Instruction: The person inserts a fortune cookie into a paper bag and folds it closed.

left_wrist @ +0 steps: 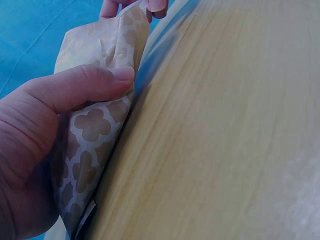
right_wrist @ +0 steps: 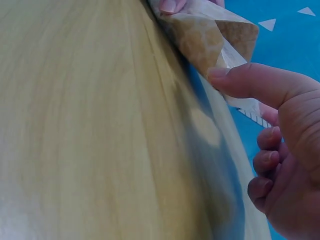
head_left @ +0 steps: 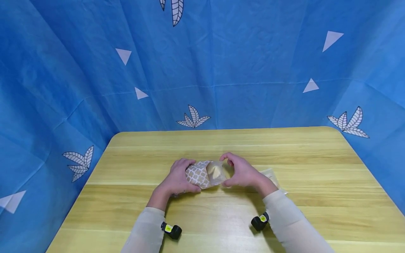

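A brown paper bag (head_left: 198,174) with a white lattice pattern lies on its side at the middle of the table, its mouth facing right. My left hand (head_left: 179,176) grips its closed end, the thumb (left_wrist: 95,85) lying across the paper. Out of the mouth sticks a clear plastic packet (head_left: 216,172) with something pale yellow inside, its kind unclear. With thumb and forefinger spread across the packet's outer end, my right hand (head_left: 242,171) holds it by the edges. In the right wrist view the right thumb (right_wrist: 240,80) touches the plastic beside the bag's mouth.
A flat clear plastic bag (head_left: 270,175) lies on the wooden table (head_left: 316,203), partly under my right forearm. Behind the table and along its sides hangs a blue cloth (head_left: 253,63) with white leaves and triangles. Each sleeve carries a small black wrist camera (head_left: 259,222).
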Tool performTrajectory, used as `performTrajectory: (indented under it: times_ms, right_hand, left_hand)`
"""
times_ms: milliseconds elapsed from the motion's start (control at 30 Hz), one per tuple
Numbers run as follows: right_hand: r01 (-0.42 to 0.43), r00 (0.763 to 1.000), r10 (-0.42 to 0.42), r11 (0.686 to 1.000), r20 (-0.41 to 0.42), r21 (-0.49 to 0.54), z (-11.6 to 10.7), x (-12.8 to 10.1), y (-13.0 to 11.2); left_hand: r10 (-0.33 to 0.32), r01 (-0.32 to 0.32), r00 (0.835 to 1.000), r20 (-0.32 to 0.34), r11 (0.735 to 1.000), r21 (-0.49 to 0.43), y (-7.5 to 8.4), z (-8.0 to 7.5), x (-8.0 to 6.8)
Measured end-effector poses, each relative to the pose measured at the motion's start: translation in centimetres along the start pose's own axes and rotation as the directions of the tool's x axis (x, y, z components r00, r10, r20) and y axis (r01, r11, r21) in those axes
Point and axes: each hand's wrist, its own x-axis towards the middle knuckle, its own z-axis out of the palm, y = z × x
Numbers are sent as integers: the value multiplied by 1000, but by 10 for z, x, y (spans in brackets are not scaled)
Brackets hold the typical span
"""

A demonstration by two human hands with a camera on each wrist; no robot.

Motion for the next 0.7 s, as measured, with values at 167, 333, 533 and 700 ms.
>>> performTrajectory:
  times_ms: [167, 333, 533, 700]
  right_hand:
    - [0, 1000, 0, 1000, 3, 13, 0, -2, 3]
    - [7, 1000, -7, 997, -1, 76, -3, -7, 8]
    - [11, 999, -5, 989, -44, 148, -9, -16, 16]
    - [10, 999, -6, 995, -48, 96, -12, -19, 20]
  left_hand:
    - [-1, 1, 1000, 2, 1000, 4, 1, 0, 0]
    - [6, -6, 1000, 4, 1000, 1, 1, 0, 0]
    - [10, -10, 1000, 5, 1000, -3, 0, 1, -1]
    - [8, -8, 1000, 1, 1000, -4, 1, 2, -1]
